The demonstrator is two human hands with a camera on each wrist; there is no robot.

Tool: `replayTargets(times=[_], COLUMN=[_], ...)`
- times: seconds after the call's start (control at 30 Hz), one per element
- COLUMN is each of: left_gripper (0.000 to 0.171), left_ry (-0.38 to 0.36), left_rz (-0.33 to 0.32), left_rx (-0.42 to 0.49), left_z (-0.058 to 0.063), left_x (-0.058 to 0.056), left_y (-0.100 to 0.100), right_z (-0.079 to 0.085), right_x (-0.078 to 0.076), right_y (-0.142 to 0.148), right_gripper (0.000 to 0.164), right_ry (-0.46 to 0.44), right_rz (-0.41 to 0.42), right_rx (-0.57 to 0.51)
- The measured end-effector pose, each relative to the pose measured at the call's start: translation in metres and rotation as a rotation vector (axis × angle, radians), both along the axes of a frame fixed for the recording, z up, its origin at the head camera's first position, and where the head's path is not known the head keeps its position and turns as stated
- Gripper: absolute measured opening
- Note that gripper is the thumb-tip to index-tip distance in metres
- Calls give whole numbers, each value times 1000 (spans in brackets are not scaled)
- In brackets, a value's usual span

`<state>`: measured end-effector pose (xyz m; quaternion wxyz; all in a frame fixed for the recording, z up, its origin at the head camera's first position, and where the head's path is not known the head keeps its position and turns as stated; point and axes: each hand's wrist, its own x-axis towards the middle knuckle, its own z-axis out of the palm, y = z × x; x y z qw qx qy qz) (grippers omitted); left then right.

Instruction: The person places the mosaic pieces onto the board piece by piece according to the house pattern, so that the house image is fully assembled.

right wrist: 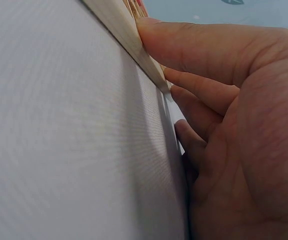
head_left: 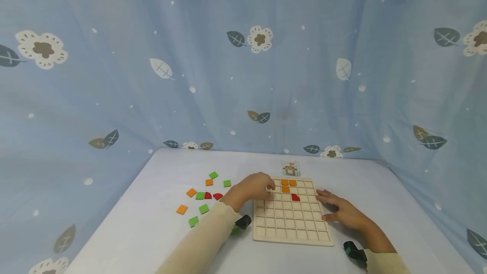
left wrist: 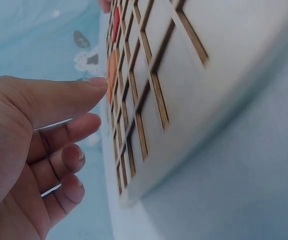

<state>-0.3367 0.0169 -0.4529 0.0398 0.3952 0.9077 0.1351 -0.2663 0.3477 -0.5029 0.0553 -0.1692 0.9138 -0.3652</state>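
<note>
A square wooden grid board (head_left: 287, 234) lies on the white table. Two orange round pieces (head_left: 292, 183), an orange square tile (head_left: 285, 189) and a red quarter-round piece (head_left: 295, 197) sit in its cells. Over the board's far left part is my left hand (head_left: 254, 187), fingers loosely bent; the left wrist view shows thumb and fingertips apart, with no piece visible between them. My right hand (head_left: 342, 210) rests at the board's right edge, its fingers extended. In the right wrist view the thumb (right wrist: 194, 47) touches the board's rim (right wrist: 129, 37).
Left of the board lie several loose tiles: green squares (head_left: 203, 209), orange squares (head_left: 181, 209) and red quarter-rounds (head_left: 208, 195). A small patterned card (head_left: 291, 168) lies beyond the board. A blue leaf-print curtain (head_left: 213, 88) hangs behind the table.
</note>
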Motion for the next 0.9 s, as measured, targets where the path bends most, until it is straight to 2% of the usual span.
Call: replayTargets(times=[0.37,0.53,0.67,0.9], left_gripper=[16,19,18,17], left_ry=[20,-1,-20,-46], left_rz=[81,118,161,204], left_rx=[-53,-60,-65,-50], left_z=[2,7,7,6], left_x=[1,3,3,10], left_y=[-30,-50,-67,-90], right_z=[0,0,-1,-2], right_x=[-2,-2,-2,0], right_y=[2,1,1,2], right_gripper=[78,79,79,77], right_ry=[-15,-30,-40,0], right_rz=[-4,-3,5,24], right_rx=[0,-12,-19,-13])
